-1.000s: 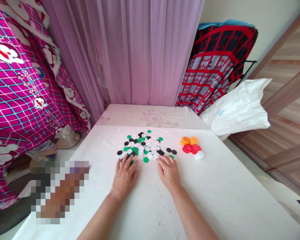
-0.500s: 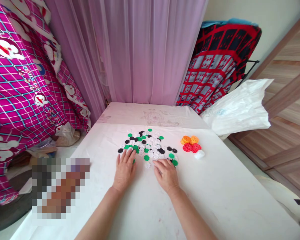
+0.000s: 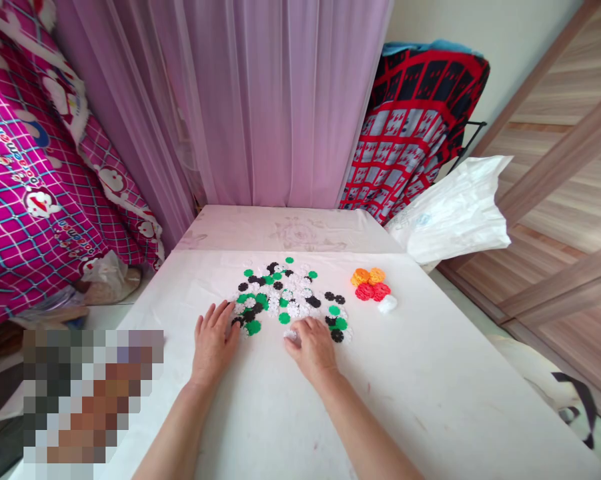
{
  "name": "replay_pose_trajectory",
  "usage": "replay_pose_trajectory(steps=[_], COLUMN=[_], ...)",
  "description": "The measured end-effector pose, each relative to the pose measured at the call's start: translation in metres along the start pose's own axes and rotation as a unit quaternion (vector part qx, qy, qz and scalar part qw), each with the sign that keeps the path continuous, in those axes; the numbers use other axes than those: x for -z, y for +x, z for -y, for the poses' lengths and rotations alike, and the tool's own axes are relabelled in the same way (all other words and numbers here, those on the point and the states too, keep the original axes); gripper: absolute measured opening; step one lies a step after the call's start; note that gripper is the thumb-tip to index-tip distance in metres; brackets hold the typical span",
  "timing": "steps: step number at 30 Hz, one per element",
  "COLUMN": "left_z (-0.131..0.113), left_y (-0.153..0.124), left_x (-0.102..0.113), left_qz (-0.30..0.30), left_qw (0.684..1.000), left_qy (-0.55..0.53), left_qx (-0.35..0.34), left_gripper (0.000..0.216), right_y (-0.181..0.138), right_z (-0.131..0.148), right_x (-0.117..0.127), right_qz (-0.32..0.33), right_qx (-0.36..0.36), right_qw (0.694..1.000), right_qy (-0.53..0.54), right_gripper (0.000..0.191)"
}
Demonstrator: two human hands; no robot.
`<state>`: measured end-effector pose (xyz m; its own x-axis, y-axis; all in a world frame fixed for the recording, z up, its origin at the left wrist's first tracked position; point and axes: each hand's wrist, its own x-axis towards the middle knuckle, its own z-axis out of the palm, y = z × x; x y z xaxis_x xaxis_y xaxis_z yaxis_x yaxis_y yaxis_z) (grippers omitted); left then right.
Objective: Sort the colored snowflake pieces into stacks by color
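Many small notched snowflake discs lie in a loose pile on the white-covered table (image 3: 260, 413), among them a green disc (image 3: 285, 319), a black disc (image 3: 337, 337) and white ones. Beside the pile's left edge, my left hand (image 3: 214, 340) rests flat with fingers spread, its fingertips touching the edge discs. My right hand (image 3: 314, 347) is at the pile's near side, thumb and fingers closed around a white snowflake disc (image 3: 290, 335). To the right sit grouped orange discs (image 3: 367, 276), red discs (image 3: 373, 291) and a small white group (image 3: 387, 304).
A white plastic bag (image 3: 460, 207) hangs over the far right table edge. Behind the table is a purple curtain (image 3: 270, 100). A pink patterned cloth (image 3: 45, 147) hangs at left, and a red and black cloth (image 3: 405, 133) at back right. A blurred patch covers the lower left.
My left hand has shifted left, uncovering green and black discs. My right hand has closed on the white disc near the pile's front. The whole view has turned slightly right.
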<state>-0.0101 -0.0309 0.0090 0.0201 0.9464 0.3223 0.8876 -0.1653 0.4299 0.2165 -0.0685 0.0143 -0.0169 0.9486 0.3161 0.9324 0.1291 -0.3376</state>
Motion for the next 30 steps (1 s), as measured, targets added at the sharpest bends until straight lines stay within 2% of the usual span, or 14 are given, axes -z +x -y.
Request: replay_pose_trajectory(steps=[7, 14, 18, 24, 30], left_z=[0.001, 0.001, 0.001, 0.000, 0.001], left_y=[0.001, 0.001, 0.001, 0.001, 0.001], left_x=[0.000, 0.000, 0.000, 0.000, 0.000], left_qz=[0.013, 0.028, 0.025, 0.027, 0.029], left_qw=[1.000, 1.000, 1.000, 1.000, 1.000], left_qy=[0.000, 0.004, 0.003, 0.005, 0.009], left_qx=[0.006, 0.009, 0.006, 0.006, 0.002], left_gripper=[0.043, 0.043, 0.042, 0.041, 0.041], right_y=[-0.006, -0.007, 0.001, 0.016, 0.026], right_z=[-0.020, -0.041, -0.055, -0.058, -0.045], right_x=[0.008, 0.008, 0.006, 0.010, 0.017], right_qz=[-0.013, -0.063, -0.083, -0.031, 0.034], right_qx=[-0.028, -0.008, -0.041, -0.072, -0.124], right_qw=[1.000, 0.998, 0.996, 0.995, 0.989], right_qy=[0.007, 0.028, 0.008, -0.062, -0.079], right_gripper=[0.009, 0.010, 0.015, 0.025, 0.017])
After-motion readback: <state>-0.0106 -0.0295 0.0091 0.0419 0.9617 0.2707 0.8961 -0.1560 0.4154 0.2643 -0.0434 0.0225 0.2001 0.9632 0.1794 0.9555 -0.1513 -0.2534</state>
